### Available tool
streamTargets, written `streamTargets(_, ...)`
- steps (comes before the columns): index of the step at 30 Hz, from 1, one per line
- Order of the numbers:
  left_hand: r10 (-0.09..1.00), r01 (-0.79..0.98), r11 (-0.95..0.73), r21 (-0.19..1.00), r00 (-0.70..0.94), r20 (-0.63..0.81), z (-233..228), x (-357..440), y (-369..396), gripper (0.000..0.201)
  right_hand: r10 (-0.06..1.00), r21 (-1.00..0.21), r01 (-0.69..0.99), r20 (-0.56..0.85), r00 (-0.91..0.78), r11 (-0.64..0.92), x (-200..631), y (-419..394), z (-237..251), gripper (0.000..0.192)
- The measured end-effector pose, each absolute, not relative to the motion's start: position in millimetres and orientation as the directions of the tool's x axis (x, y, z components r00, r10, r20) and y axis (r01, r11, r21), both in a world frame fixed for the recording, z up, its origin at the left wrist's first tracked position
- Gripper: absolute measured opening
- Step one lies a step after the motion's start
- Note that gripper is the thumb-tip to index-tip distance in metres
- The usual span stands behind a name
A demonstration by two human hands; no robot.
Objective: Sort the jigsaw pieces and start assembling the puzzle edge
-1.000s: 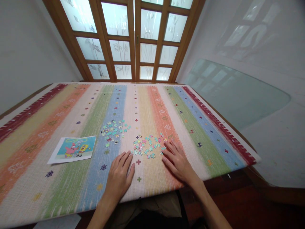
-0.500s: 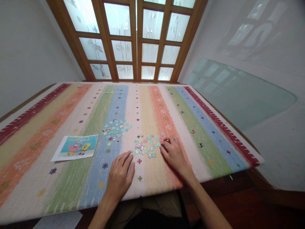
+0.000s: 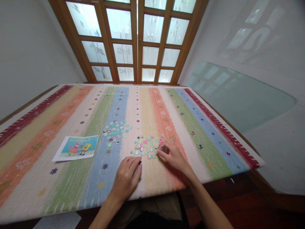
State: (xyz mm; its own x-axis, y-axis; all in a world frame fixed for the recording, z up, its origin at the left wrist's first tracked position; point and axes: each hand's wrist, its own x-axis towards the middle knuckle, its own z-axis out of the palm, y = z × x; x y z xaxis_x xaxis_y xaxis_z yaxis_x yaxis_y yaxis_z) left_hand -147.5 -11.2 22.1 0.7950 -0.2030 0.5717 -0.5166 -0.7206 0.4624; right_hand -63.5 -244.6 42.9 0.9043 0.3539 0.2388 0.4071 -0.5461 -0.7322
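Two loose groups of small jigsaw puzzle pieces, mostly teal with some pink and yellow, lie on the striped tablecloth. My right hand [image 3: 171, 155] is at the right edge of the nearer group [image 3: 141, 147], thumb and forefinger pinched on a small puzzle piece [image 3: 156, 148], mostly hidden by the fingertips. Just below that group rests my left hand [image 3: 128, 176], palm down, its fingers loosely bent and the thumb apart; nothing shows in it. Farther off and to the left is the second group [image 3: 116, 131]. Left of it lies a printed cartoon picture [image 3: 77, 148].
The tablecloth [image 3: 200, 162] covers a wide table, its front edge close to my body. Beyond the far edge stand wooden doors [image 3: 137, 57] with frosted panes. A glass panel [image 3: 240, 92] is on the right wall. Below the table's left front, a pale sheet [image 3: 58, 220] shows.
My left hand has slid right along the near side of the closer group. My right hand has shifted slightly left and down, its fingertips now pinched together. The view has tilted a little.
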Motion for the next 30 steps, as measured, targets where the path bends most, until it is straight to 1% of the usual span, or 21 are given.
streamTargets(2, -0.267, -0.589, -0.666, 0.458, 0.761, 0.591, 28, -148, -19, 0.029, 0.412, -0.859, 0.299, 0.114, 0.904, -0.417, -71, -243, 48, 0.016)
streamTargets(3, -0.298, -0.627, -0.636, 0.451, 0.738, 0.605, 31, -148, -22, 0.030, 0.440, -0.903, 0.227, 0.048, 0.897, -0.364, -74, -242, 49, 0.017)
streamTargets(5, -0.335, -0.682, -0.584, 0.441, 0.697, 0.634, 36, -148, -28, 0.032, 0.486, -0.947, 0.131, -0.030, 0.873, -0.294, -82, -241, 51, 0.020)
streamTargets(9, -0.325, -0.701, -0.546, 0.459, 0.682, 0.655, 38, -150, -34, 0.036, 0.512, -0.960, 0.112, -0.036, 0.859, -0.255, -92, -243, 54, 0.019)
streamTargets(13, -0.323, -0.701, -0.533, 0.474, 0.686, 0.652, 36, -150, -33, 0.037, 0.568, -0.963, 0.108, -0.053, 0.821, -0.246, -95, -245, 58, 0.018)
streamTargets(16, -0.310, -0.695, -0.526, 0.489, 0.693, 0.651, 36, -150, -33, 0.031, 0.573, -0.981, 0.046, -0.072, 0.817, -0.188, -95, -242, 59, 0.021)
streamTargets(18, -0.301, -0.688, -0.534, 0.491, 0.698, 0.650, 36, -151, -33, 0.024, 0.577, -0.990, 0.008, -0.076, 0.813, -0.141, -95, -239, 59, 0.026)
streamTargets(21, -0.290, -0.671, -0.562, 0.483, 0.707, 0.645, 37, -151, -31, 0.015, 0.592, -0.992, -0.007, -0.082, 0.802, -0.128, -94, -235, 59, 0.029)
streamTargets(23, -0.273, -0.661, -0.590, 0.463, 0.704, 0.656, 37, -150, -24, 0.014, 0.585, -0.989, -0.001, -0.089, 0.806, -0.150, -94, -234, 59, 0.029)
streamTargets(25, -0.231, -0.633, -0.648, 0.423, 0.693, 0.683, 38, -147, -11, 0.015, 0.557, -0.982, 0.024, -0.085, 0.826, -0.185, -94, -236, 58, 0.028)
streamTargets(27, -0.159, -0.561, -0.743, 0.366, 0.679, 0.717, 39, -142, 10, 0.014, 0.517, -0.973, 0.061, -0.064, 0.854, -0.221, -94, -240, 56, 0.026)
streamTargets(30, -0.065, -0.410, -0.870, 0.273, 0.645, 0.762, 40, -135, 48, 0.009, 0.498, -0.966, 0.060, -0.077, 0.864, -0.253, -94, -247, 52, 0.024)
